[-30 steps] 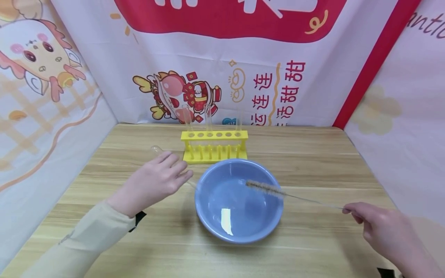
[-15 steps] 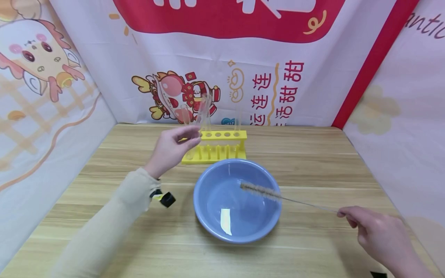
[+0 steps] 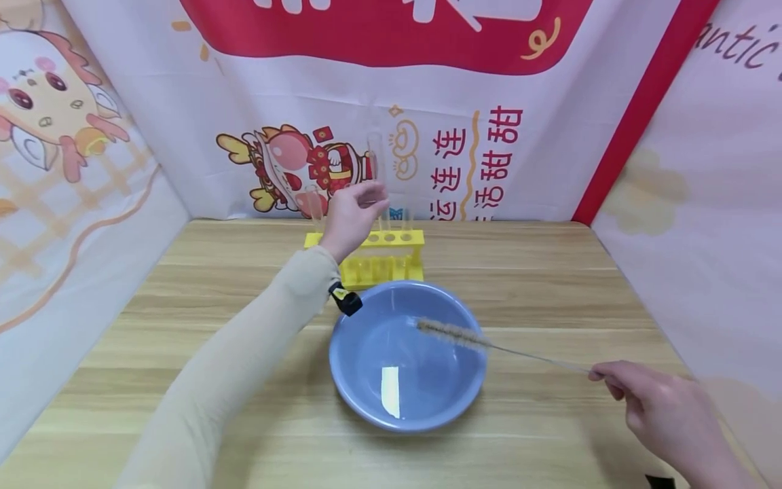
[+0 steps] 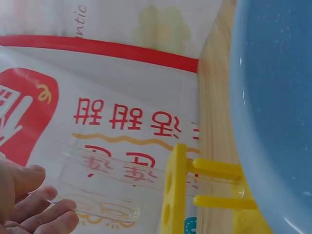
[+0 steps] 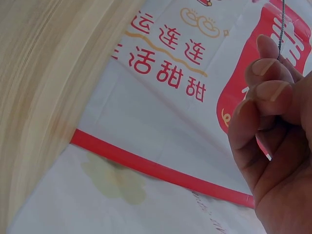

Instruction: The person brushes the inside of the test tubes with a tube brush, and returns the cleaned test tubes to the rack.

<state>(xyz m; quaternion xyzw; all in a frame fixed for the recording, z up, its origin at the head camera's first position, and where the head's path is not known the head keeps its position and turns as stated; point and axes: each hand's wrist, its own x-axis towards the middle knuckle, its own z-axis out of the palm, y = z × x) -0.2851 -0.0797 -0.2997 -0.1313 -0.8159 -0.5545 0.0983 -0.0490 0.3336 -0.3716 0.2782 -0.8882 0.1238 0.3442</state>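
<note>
"What are the fingers on the left hand [image 3: 353,216] doing?"

"Bent in a loose pinch around a clear test tube [image 4: 105,208]. Its open span is just the tube's width. From the wrist side I see the rounded end poking past the fingertips, short of the rack's top plate. The upper part rises above the hand, against the cloth."

"And the right hand [image 3: 668,411]?"

"Curled, with the fingertips closed on the wire handle [image 3: 537,356] of a brush [image 3: 452,333]. The bristles reach leftward across the basin [image 3: 339,394]. I can't tell from here whether the handle touches the rim."

"Where's the rack [image 3: 417,239], then?"

"Right behind the basin, yellow, with the left hand over it and hiding its middle. One standing tube [image 3: 313,204] is at the left end, another tube [image 3: 407,219] at the right."

"Anything on that left arm?"

"A pale sleeve [image 3: 256,353], and a black band [image 3: 346,299] at the wrist, which covers a bit of the basin's rim from where I stand. The basin's blue, with a bright patch of light inside. All of it's on a wood-grain table [image 3: 537,272], and behind hangs a white and red printed cloth [image 3: 550,136]."
</note>
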